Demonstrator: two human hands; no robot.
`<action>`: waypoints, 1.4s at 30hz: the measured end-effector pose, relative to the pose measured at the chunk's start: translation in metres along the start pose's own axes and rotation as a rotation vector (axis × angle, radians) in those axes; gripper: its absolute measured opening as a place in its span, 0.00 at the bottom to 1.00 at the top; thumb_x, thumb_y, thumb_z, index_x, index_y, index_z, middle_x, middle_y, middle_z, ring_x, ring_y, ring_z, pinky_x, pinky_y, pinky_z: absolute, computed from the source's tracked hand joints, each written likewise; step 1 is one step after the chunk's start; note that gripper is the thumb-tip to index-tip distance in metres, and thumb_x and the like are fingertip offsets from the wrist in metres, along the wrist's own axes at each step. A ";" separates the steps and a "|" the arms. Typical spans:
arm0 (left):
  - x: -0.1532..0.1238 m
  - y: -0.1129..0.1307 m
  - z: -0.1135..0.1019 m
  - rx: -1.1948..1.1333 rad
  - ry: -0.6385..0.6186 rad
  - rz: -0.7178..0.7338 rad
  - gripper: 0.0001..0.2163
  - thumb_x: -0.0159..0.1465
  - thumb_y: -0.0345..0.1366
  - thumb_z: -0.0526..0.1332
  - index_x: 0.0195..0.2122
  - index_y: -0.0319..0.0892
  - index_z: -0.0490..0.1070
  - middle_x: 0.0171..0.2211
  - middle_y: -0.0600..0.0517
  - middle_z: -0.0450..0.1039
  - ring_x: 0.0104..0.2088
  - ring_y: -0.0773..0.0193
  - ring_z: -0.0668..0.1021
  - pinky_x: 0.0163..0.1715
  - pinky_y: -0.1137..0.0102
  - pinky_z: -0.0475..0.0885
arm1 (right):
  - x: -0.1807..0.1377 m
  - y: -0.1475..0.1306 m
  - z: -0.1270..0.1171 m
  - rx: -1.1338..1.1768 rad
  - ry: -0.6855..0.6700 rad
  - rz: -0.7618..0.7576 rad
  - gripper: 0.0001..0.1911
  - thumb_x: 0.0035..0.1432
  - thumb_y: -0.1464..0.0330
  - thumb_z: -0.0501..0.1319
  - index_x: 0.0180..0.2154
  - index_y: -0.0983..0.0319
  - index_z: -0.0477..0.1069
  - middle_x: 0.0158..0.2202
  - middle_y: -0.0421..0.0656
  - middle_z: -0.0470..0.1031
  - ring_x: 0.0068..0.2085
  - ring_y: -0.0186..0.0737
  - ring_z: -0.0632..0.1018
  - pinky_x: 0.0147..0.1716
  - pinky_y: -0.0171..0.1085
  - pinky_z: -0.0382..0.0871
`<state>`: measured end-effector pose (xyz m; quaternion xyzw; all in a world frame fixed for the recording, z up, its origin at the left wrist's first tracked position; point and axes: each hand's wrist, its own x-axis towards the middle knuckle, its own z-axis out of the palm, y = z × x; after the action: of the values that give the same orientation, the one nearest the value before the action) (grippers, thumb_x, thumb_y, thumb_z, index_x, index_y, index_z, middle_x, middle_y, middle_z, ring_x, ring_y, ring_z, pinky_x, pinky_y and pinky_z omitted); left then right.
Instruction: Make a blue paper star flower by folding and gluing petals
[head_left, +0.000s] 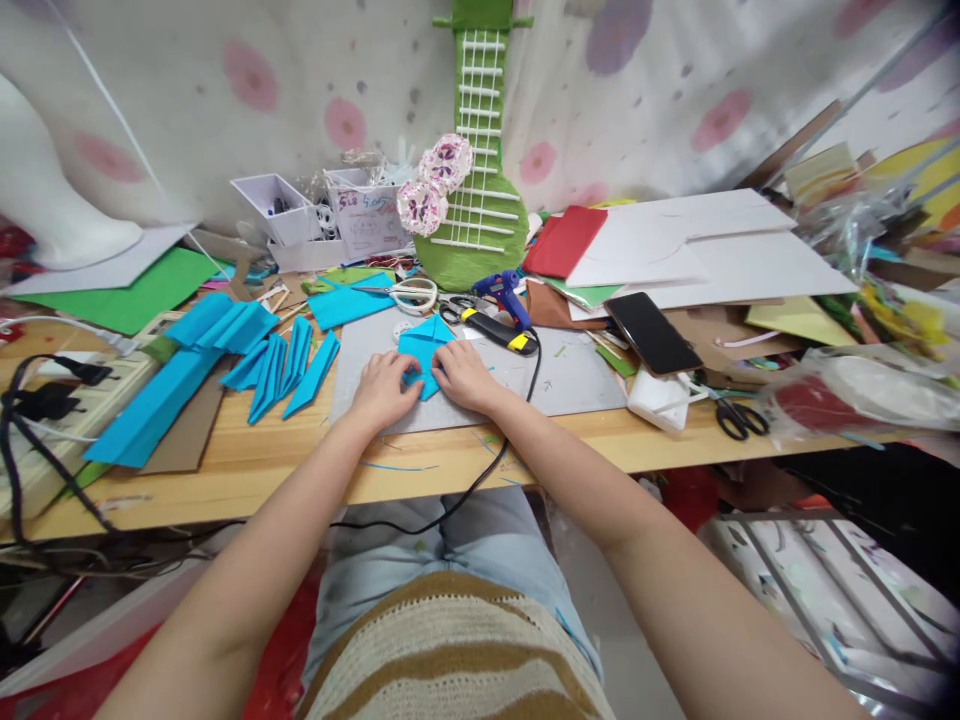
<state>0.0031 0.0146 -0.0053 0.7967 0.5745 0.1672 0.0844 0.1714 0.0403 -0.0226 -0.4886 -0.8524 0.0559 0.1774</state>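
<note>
A small piece of folded blue paper lies on the grey mat in front of me, with creases across its upper part. My left hand grips its left edge, fingers curled and thumb close to the lower middle. At the opposite side, my right hand has its fingers bent over the right edge. My fingers partly cover the lower sides of the paper. Just beyond it are scissors with pale handles. A black and yellow utility knife and a blue glue gun lie past my right hand.
Folded blue paper strips and a long blue paper piece lie left. A green paper guitar-like model stands behind. Rightward are a phone, black-handled scissors and white boards. A black cord hangs over the table's front edge.
</note>
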 end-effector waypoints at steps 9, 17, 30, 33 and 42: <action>-0.003 0.010 0.004 0.060 0.049 -0.050 0.16 0.58 0.50 0.57 0.41 0.46 0.68 0.40 0.47 0.68 0.44 0.52 0.67 0.45 0.61 0.62 | 0.000 -0.007 0.001 -0.063 0.003 0.063 0.11 0.61 0.67 0.50 0.41 0.65 0.67 0.43 0.51 0.68 0.45 0.48 0.63 0.43 0.43 0.59; -0.003 0.008 0.003 0.070 0.023 -0.041 0.14 0.58 0.48 0.57 0.41 0.46 0.68 0.41 0.47 0.67 0.45 0.52 0.67 0.45 0.60 0.62 | 0.000 -0.010 -0.002 -0.089 -0.025 0.073 0.12 0.61 0.69 0.50 0.42 0.67 0.66 0.43 0.53 0.68 0.46 0.48 0.63 0.44 0.44 0.58; -0.003 0.008 -0.002 0.037 -0.060 -0.026 0.17 0.56 0.49 0.58 0.44 0.46 0.66 0.43 0.46 0.66 0.47 0.51 0.66 0.47 0.59 0.61 | 0.001 -0.009 -0.002 -0.106 -0.018 0.046 0.12 0.61 0.69 0.50 0.42 0.66 0.67 0.43 0.53 0.69 0.45 0.49 0.64 0.43 0.44 0.59; 0.000 0.005 -0.004 0.011 -0.116 -0.027 0.18 0.56 0.49 0.59 0.44 0.48 0.66 0.44 0.47 0.66 0.48 0.50 0.66 0.47 0.58 0.61 | 0.000 -0.009 -0.001 -0.109 -0.022 0.043 0.12 0.61 0.68 0.50 0.42 0.66 0.67 0.43 0.52 0.69 0.45 0.49 0.64 0.44 0.43 0.59; 0.006 0.002 -0.004 0.019 -0.177 -0.049 0.19 0.55 0.50 0.59 0.45 0.49 0.66 0.46 0.47 0.65 0.50 0.49 0.65 0.47 0.57 0.61 | 0.001 0.007 -0.012 0.141 -0.105 -0.050 0.12 0.58 0.63 0.56 0.41 0.64 0.67 0.43 0.47 0.68 0.45 0.42 0.65 0.47 0.40 0.58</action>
<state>0.0052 0.0196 0.0003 0.7950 0.5856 0.0888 0.1313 0.1810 0.0435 -0.0126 -0.4497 -0.8665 0.1370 0.1680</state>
